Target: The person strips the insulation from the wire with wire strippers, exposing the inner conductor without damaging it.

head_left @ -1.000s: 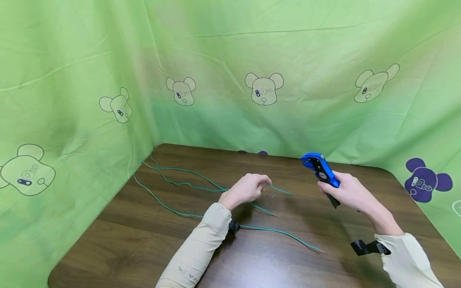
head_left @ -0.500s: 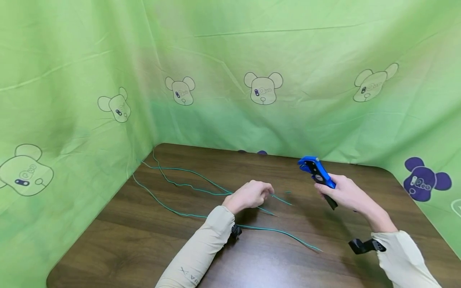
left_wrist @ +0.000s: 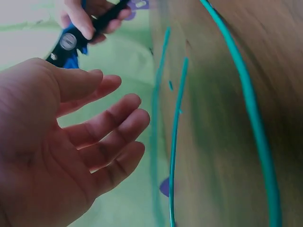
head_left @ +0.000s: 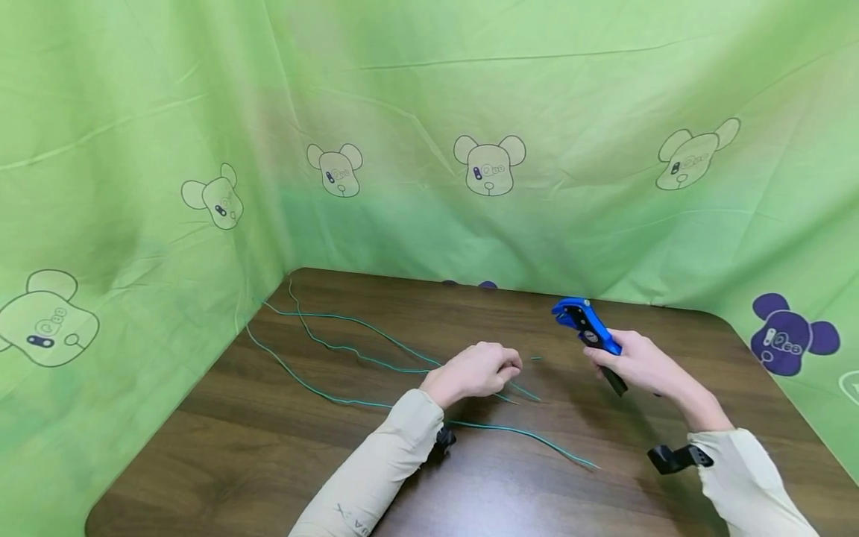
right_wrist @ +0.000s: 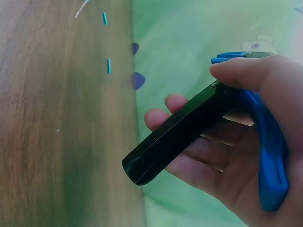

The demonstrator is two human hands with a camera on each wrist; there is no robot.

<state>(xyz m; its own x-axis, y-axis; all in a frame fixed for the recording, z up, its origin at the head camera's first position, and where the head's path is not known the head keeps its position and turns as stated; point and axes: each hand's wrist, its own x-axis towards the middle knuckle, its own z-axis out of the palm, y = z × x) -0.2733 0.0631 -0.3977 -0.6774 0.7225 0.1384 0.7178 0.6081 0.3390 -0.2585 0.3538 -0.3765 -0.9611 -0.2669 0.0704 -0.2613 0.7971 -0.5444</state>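
A green curtain (head_left: 577,89) stands behind a brown tabletop (head_left: 221,447). The left sleeve (head_left: 376,466) crosses above the nearest wire and could drag it. The left hand (head_left: 478,369) hangs mid-table, fingers loosely bent, holding nothing. At right, the right hand's (head_left: 640,364) fingers clasp a raised blue-and-black tool (head_left: 582,322). Teal wires (head_left: 496,427) run from far left; close-lying ends could tangle. Tiny offcuts (right_wrist: 109,65) could scatter if swept.

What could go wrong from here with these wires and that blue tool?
Two wires lie close together by the left hand, so it might grab both. Short green pieces lying on the table could get brushed away. The blue tool in the right hand might snag a wire if lowered.
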